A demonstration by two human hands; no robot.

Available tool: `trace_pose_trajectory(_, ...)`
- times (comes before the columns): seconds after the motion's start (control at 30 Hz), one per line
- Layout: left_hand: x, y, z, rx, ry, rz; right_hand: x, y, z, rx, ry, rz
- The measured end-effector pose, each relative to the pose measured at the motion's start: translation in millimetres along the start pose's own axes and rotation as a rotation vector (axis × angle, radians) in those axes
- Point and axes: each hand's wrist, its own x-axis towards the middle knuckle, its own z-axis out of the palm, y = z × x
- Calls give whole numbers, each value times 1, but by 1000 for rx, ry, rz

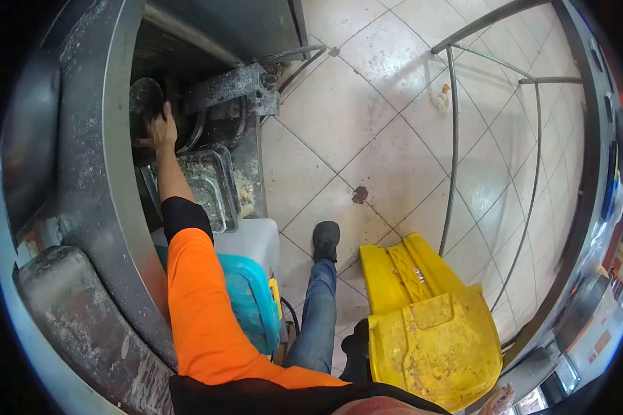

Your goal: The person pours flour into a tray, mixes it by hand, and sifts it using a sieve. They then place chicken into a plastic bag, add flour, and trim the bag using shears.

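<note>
My left arm, in an orange sleeve with a black cuff, reaches into a dark low shelf space. There my left hand [161,131] is at the edge of a dark round pan [145,104], thumb along its right side and the other fingers curled in at its lower edge, partly in shadow. Just right of the hand stand more dark round pans [221,124]. Below them lie clear rectangular trays [211,183] dusted with flour-like residue. At the bottom right, a small part of what looks like my right hand [500,400] shows beside a yellow lid, its fingers unclear.
A floury metal bracket [228,86] juts out over the pans. Under my arm sits a bin with a turquoise lid [249,297]. A dirty yellow plastic bin [432,339] stands beside my leg. A metal tube frame [455,152] rises from the tiled floor [367,111].
</note>
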Motion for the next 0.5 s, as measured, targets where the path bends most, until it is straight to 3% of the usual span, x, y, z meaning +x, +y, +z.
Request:
trace_pose_trajectory(0.03,-1,-2,4,46,100,60,43,-16,-13,175,-222,299)
trace_pose_trajectory(0.07,3,0,2,45,100,61,88,-39,-26,258,-492,758)
trace_pose_trajectory(0.1,10,3,-2,33,-48,-58,111,-48,-31,255,-566,870)
trace_pose_trajectory(0.13,14,8,-8,19,-193,-176,122,-54,-34,254,-601,905)
trace_pose_trajectory(0.17,4,16,-16,21,-194,-176,131,-58,-36,254,-625,918)
trace_pose_trajectory(0.23,-38,35,-39,-88,260,-106,140,-63,-40,255,-650,920)
trace_pose_trajectory(0.27,-49,32,-45,-89,257,-106,143,-65,-43,253,-659,923)
trace_pose_trajectory(0.33,-64,32,-60,-314,562,43,146,-70,-51,246,-679,947)
trace_pose_trajectory(0.37,-65,36,-64,-323,566,51,147,-72,-54,239,-690,959)
trace_pose_trajectory(0.43,-70,43,-66,-178,529,-295,148,-77,-65,229,-698,978)
trace_pose_trajectory(0.5,-80,47,-62,-309,461,-249,146,-81,-77,269,-653,1046)
